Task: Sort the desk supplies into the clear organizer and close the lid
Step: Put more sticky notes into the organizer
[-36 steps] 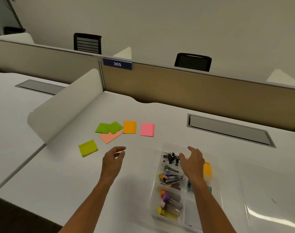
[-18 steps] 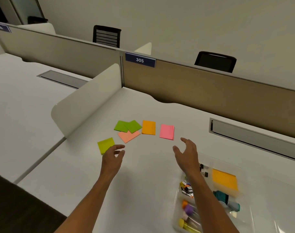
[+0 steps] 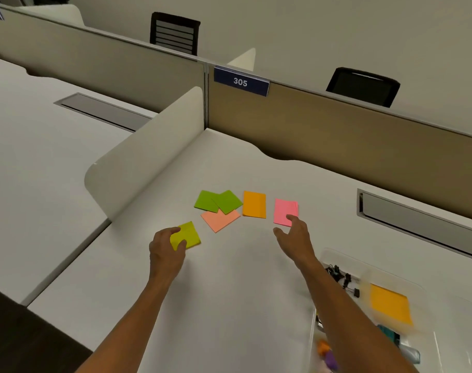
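Note:
Several sticky-note pads lie in an arc on the white desk (image 3: 229, 278): a yellow-green pad (image 3: 189, 234), two overlapping green pads (image 3: 218, 201), a salmon pad (image 3: 220, 220), an orange pad (image 3: 254, 204) and a pink pad (image 3: 283, 210). My left hand (image 3: 164, 250) pinches the yellow-green pad's near-left corner between thumb and forefinger; the pad still rests on the desk. My right hand (image 3: 295, 236) is spread, one fingertip at the pink pad's near edge. The clear organizer (image 3: 364, 265) sits at lower right, partly under my right forearm, holding binder clips (image 3: 339, 275), an orange pad (image 3: 389, 305) and markers.
A curved white divider (image 3: 146, 168) stands left of the pads. A tan partition with a "305" sign (image 3: 240, 82) closes the back. A grey cable slot (image 3: 417, 219) lies at right. The desk's front edge (image 3: 57, 319) runs at lower left.
Both hands have reached forward: the left hand came onto the yellow-green pad, the right hand left the organizer and arrived at the pink pad. The view swung left and down.

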`<state>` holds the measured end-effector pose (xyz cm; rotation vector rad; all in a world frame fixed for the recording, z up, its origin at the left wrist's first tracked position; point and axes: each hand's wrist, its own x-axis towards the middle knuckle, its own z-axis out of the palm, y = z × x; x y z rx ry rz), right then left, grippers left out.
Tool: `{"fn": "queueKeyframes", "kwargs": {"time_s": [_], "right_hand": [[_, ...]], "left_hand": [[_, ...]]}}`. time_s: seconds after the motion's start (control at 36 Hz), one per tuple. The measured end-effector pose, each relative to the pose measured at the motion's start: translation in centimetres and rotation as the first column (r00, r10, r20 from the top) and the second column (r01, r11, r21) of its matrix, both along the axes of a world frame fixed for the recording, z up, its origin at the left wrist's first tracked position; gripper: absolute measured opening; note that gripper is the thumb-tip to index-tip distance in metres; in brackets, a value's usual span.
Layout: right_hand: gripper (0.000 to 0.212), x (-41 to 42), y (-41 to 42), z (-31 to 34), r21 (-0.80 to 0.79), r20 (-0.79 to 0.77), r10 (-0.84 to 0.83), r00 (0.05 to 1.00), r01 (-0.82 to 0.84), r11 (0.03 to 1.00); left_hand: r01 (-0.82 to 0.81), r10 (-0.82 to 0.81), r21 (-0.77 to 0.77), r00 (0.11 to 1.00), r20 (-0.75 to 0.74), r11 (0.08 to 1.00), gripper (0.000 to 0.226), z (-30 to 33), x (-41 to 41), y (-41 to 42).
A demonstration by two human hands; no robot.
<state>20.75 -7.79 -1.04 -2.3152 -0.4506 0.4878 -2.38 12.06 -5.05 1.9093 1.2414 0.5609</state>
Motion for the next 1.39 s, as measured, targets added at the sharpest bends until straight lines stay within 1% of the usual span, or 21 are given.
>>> {"fn": "queueKeyframes", "kwargs": {"time_s": [0.11,0.19,0.28,0.36,0.44,0.56,0.64,0.75,0.81,0.89,0.97,1.03,1.08,1.19,1.28,1.33,1.39], "right_hand": [[0.067,2.5,1.4,-0.9,-0.078,-0.019,-0.041,0.999,0.039,0.996],[0.071,4.3,2.4,-1.6,-0.129,-0.036,-0.051,0.998,0.046,0.991],[0.073,6.1,3.4,-2.1,-0.202,-0.018,-0.058,0.998,0.053,0.978],[0.069,7.5,4.2,-2.5,-0.274,0.029,-0.08,0.996,0.085,0.958],[0.071,8.4,4.9,-2.9,-0.338,0.029,-0.119,0.992,0.122,0.933],[0.077,9.0,5.6,-4.0,-0.428,0.025,-0.133,0.991,0.131,0.894],[0.078,9.2,5.9,-4.4,-0.443,0.06,-0.099,0.993,0.116,0.889],[0.079,9.1,6.0,-4.6,-0.462,0.089,-0.098,0.991,0.128,0.878],[0.081,9.0,6.1,-4.7,-0.46,0.069,-0.12,0.99,0.139,0.877],[0.092,9.0,6.0,-4.6,-0.464,0.024,-0.167,0.986,0.159,0.871],[0.096,9.0,5.5,-5.0,-0.444,-0.022,-0.184,0.983,0.155,0.883],[0.09,8.8,5.1,-5.1,-0.431,-0.028,-0.178,0.984,0.149,0.89],[0.08,8.4,4.8,-5.1,-0.395,-0.032,-0.17,0.985,0.144,0.907],[0.058,7.3,3.8,-5.2,-0.248,-0.097,-0.224,0.97,0.194,0.949],[0.034,6.7,3.0,-5.3,-0.136,-0.148,-0.299,0.943,0.28,0.95],[0.022,6.2,2.6,-4.9,-0.057,-0.205,-0.353,0.913,0.349,0.935],[0.011,5.8,2.4,-4.6,-0.011,-0.26,-0.389,0.884,0.4,0.916]], "left_hand": [[0.074,-0.08,-0.041,0.981,-0.174,0.996,0.058,-1.2,0.7,1.4],[0.15,-0.146,-0.011,0.939,-0.312,0.989,0.07,-2.2,1.0,2.3],[0.186,-0.164,0.023,0.912,-0.377,0.982,0.074,-2.8,1.3,2.8],[0.212,-0.174,0.036,0.879,-0.443,0.977,0.079,-2.9,1.4,3.0],[0.236,-0.179,0.051,0.847,-0.501,0.971,0.083,-2.9,1.5,3.1],[0.226,-0.163,0.055,0.829,-0.535,0.973,0.087,-2.1,1.8,3.4],[0.241,-0.178,0.038,0.804,-0.567,0.97,0.091,-1.5,2.2,3.6],[0.281,-0.211,0.023,0.771,-0.601,0.96,0.096,-1.1,2.5,4.1],[0.273,-0.218,-0.001,0.764,-0.608,0.962,0.098,-1.0,2.5,4.3],[0.24,-0.221,-0.054,0.755,-0.618,0.969,0.098,-0.9,2.4,4.5],[0.211,-0.211,-0.072,0.775,-0.595,0.975,0.088,-0.9,2.3,4.1],[0.191,-0.189,-0.057,0.804,-0.564,0.98,0.077,-0.8,2.2,3.6],[0.186,-0.169,-0.025,0.819,-0.549,0.982,0.067,-0.8,2.0,3.1],[0.199,-0.159,0.021,0.838,-0.522,0.98,0.053,-0.9,1.6,1.8],[0.185,-0.157,0.008,0.855,-0.494,0.983,0.054,-1.0,1.2,0.8],[0.156,-0.149,-0.024,0.873,-0.464,0.987,0.06,-0.9,1.1,0.3],[0.123,-0.143,-0.074,0.892,-0.429,0.99,0.069,-0.7,1.0,-0.2]]}}
